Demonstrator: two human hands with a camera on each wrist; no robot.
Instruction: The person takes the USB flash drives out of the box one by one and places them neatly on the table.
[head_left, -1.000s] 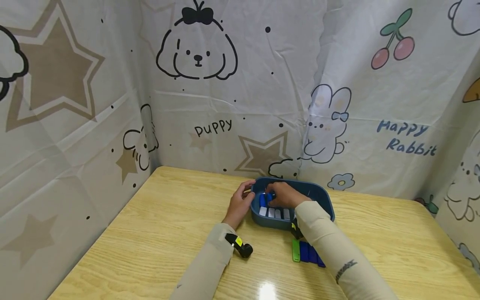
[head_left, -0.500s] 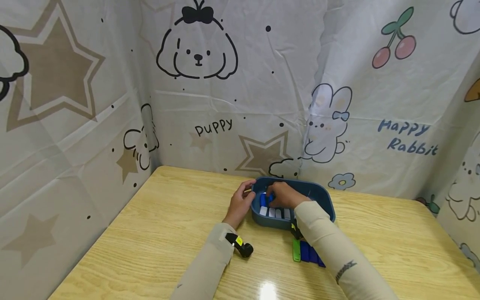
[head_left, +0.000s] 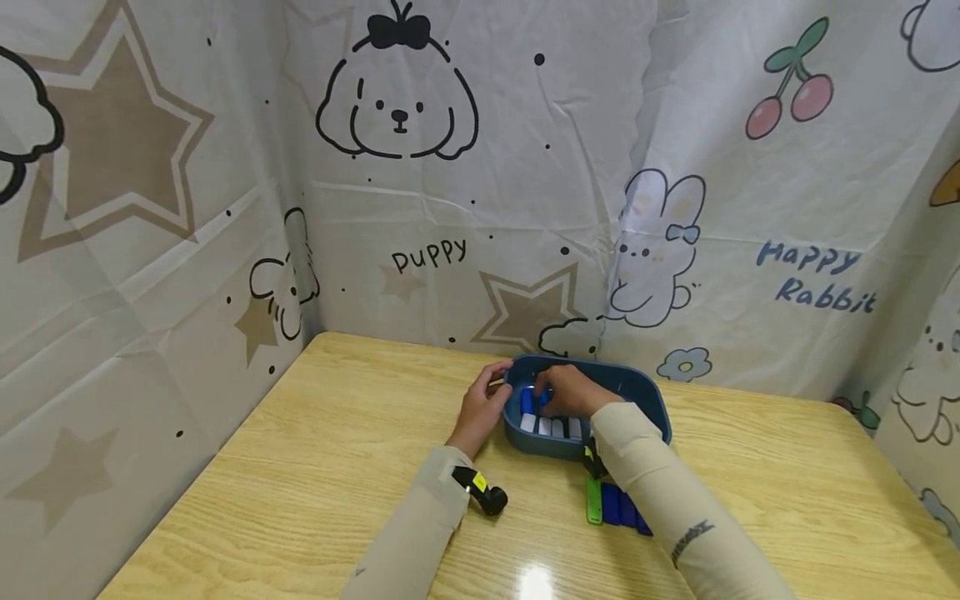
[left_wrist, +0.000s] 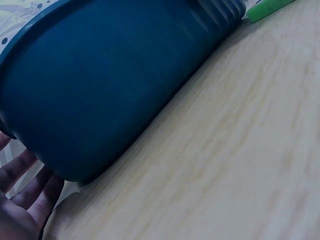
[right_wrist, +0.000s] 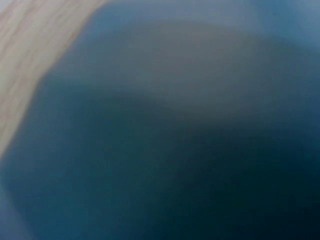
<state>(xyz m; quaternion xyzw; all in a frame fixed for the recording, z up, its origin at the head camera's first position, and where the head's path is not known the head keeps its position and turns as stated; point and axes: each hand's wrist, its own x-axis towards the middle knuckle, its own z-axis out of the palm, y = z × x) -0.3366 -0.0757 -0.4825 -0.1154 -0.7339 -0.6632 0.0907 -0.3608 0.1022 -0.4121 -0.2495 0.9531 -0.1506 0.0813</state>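
Note:
A dark blue plastic bin [head_left: 637, 390] stands near the table's back edge. My left hand [head_left: 482, 407] rests against its left end; in the left wrist view the fingers [left_wrist: 22, 167] lie fairly straight along the outer wall. Inside the bin, my right hand [head_left: 572, 392] pinches a small blue piece [head_left: 544, 397], largely covered by the fingers. Left of it stands another blue piece [head_left: 527, 402]. Several white blocks [head_left: 557, 428] line the near inner side. The right wrist view is blurred, with mostly the bin wall [right_wrist: 100, 150] showing.
In front of the bin, a green flat strip [head_left: 594, 500] lies beside dark blue flat pieces [head_left: 621, 506], partly under the right forearm. The wooden table [head_left: 360, 417] is backed by a printed curtain [head_left: 465, 200].
The view has shifted very slightly. Both hands stay in nearly the same places, the right one still holding the small blue piece in the bin.

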